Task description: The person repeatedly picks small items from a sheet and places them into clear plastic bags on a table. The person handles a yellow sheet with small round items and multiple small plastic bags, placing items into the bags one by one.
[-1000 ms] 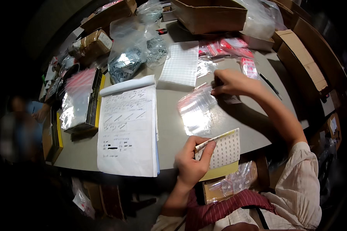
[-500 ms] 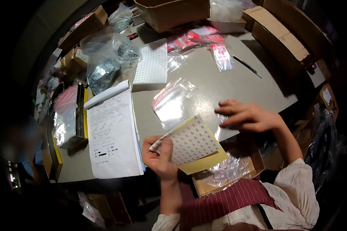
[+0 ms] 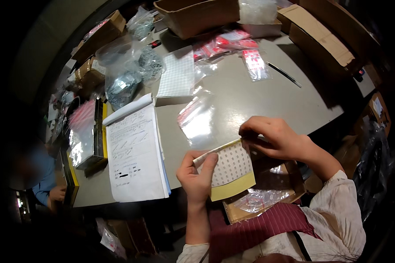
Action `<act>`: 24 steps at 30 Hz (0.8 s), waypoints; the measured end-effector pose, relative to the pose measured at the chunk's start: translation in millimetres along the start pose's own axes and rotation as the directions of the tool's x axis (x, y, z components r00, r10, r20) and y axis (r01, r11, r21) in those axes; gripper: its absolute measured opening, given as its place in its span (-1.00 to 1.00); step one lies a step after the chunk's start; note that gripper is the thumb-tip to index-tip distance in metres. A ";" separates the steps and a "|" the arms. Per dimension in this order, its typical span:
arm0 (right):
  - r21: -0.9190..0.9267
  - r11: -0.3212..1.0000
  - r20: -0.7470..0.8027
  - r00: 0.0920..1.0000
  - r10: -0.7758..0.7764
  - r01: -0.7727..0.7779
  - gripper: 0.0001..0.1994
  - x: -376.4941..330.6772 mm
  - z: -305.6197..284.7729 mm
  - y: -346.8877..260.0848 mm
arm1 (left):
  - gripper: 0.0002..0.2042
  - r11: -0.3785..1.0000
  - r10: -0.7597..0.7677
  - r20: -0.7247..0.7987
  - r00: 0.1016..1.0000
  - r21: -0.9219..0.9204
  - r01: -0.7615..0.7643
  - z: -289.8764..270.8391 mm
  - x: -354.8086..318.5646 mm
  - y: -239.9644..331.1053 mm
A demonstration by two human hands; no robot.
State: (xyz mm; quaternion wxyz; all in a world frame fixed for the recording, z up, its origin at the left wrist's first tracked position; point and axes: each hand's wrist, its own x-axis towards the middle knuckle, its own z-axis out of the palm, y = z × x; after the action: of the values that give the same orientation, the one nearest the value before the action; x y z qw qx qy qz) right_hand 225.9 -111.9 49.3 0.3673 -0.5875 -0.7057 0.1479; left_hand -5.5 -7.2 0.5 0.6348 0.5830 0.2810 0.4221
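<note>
The left hand point(image 3: 197, 177) pinches the sticker sheet point(image 3: 230, 168) off the table's point(image 3: 267, 94) near edge. The right hand point(image 3: 274, 138) seems to pinch its top corner

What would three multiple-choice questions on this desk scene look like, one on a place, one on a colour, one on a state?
1. Where does the open notepad lie?
A. left of the left hand
B. inside a box
C. on the lap

2. What colour is the backing of the dotted sticker sheet?
A. blue
B. yellow
C. green

3. How is the sticker sheet held?
A. flat on the table, untouched
B. by the right hand alone
C. by both hands

Key: 1 A, it lies on the table beside that hand; 2 B, a yellow edge shows below; 3 C, each hand grips an end.
</note>
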 end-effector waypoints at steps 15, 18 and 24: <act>-0.169 0.937 -0.138 0.934 -0.329 0.305 -0.79 26.5 6.0 9.8 | -0.89 0.986 -0.067 -0.029 0.997 -0.155 0.061 -7.6 9.7 6.1; -0.004 0.998 -0.141 0.989 -0.055 0.055 -0.87 71.6 -1.1 23.0 | -0.86 0.996 -0.038 -0.049 0.998 -0.078 0.034 -5.0 8.9 1.2; -0.314 0.942 0.052 0.993 -0.110 0.121 -0.73 144.9 37.8 114.9 | -0.81 0.995 0.015 -0.025 1.000 0.097 -0.012 -8.2 7.2 1.6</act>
State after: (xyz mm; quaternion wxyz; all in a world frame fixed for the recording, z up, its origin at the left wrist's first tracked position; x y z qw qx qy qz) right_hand 276.7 62.9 -0.3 0.2645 -0.5938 -0.7596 0.0211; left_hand -9.3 3.1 1.7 0.5992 0.6097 0.3052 0.4196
